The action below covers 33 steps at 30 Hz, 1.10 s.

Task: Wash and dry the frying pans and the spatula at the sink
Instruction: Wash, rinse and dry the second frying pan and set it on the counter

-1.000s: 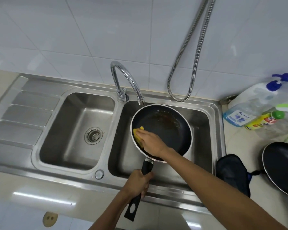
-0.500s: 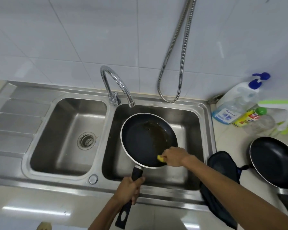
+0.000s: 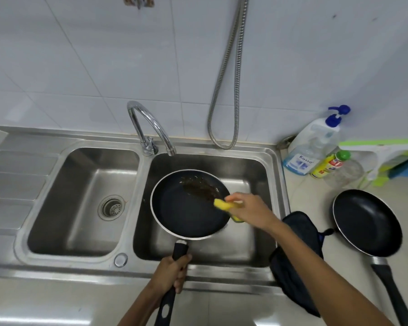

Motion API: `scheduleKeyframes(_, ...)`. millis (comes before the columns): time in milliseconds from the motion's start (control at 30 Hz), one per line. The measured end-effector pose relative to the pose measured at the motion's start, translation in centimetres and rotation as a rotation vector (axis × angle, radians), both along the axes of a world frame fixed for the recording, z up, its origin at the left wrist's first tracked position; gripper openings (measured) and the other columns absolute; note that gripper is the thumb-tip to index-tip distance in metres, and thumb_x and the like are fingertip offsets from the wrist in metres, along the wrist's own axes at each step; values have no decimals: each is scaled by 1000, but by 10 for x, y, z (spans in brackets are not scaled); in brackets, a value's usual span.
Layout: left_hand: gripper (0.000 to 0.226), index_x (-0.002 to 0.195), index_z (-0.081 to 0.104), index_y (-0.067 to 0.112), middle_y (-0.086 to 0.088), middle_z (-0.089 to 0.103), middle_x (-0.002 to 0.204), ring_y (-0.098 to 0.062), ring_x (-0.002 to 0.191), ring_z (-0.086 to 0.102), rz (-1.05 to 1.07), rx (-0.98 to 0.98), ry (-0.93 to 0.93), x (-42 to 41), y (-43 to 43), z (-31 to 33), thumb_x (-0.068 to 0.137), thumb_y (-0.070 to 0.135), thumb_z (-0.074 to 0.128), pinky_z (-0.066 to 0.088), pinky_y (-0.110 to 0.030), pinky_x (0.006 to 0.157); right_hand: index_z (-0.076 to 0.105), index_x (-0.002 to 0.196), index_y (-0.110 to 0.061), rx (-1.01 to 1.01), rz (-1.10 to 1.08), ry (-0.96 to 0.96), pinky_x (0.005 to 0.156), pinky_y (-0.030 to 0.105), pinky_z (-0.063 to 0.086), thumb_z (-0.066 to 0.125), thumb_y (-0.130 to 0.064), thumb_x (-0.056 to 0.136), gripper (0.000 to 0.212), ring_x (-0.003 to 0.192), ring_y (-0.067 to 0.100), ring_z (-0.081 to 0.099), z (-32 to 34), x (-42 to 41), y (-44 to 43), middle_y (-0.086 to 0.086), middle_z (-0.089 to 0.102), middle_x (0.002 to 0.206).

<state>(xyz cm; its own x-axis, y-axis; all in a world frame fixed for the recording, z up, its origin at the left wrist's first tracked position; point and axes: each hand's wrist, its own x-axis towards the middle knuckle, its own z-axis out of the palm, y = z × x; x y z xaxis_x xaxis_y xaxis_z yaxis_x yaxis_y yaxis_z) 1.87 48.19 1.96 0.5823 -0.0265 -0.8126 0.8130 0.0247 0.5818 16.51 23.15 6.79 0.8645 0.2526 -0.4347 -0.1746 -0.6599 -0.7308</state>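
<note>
A black frying pan (image 3: 186,210) with a brown greasy patch at its far side hangs over the right basin of the steel sink (image 3: 141,262). My left hand (image 3: 172,271) grips its black handle near the front rim. My right hand (image 3: 247,208) holds a yellow sponge (image 3: 223,204) against the pan's right inner edge. A second black frying pan (image 3: 365,222) lies on the counter at the right, handle toward me. No spatula is in view.
A chrome tap (image 3: 149,128) arches over the right basin and a metal hose (image 3: 226,90) hangs on the tiled wall. A dark cloth (image 3: 299,234) drapes over the sink's right rim. Soap bottles (image 3: 316,147) stand at the back right beside a green-and-white item (image 3: 384,154).
My right hand has swept the sponge from the pan's left side round the near edge to its right side. The view has tilted up.
</note>
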Motion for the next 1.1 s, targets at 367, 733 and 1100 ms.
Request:
scheduleKeyframes(367,54,47,45,18,-4,32,46,-15,32,31,13,1,-32,-1,-30,-3,98,15,66,31,-20,35,63,127,-1,-619,-283,-308,104,49,46,65,-19,94,37,118,42,59,-47,22,-163,24,61,134)
scheduleKeyframes(733,46,50,49,13,-9,41,46,-20,36,39,10,73,1,8,-58,19,96,12,57,36,-24,39,70,89,-13,-18,-233,184,81,41,59,57,-44,98,34,84,26,72,-53,-78,-2,1,76,88)
scheduleKeyframes(1100,18,77,53,10,-5,42,56,-16,45,41,79,-173,-20,3,-66,30,91,18,59,33,-25,44,67,87,-7,476,-407,816,44,28,44,69,-40,92,33,38,23,47,-8,-104,72,9,45,49)
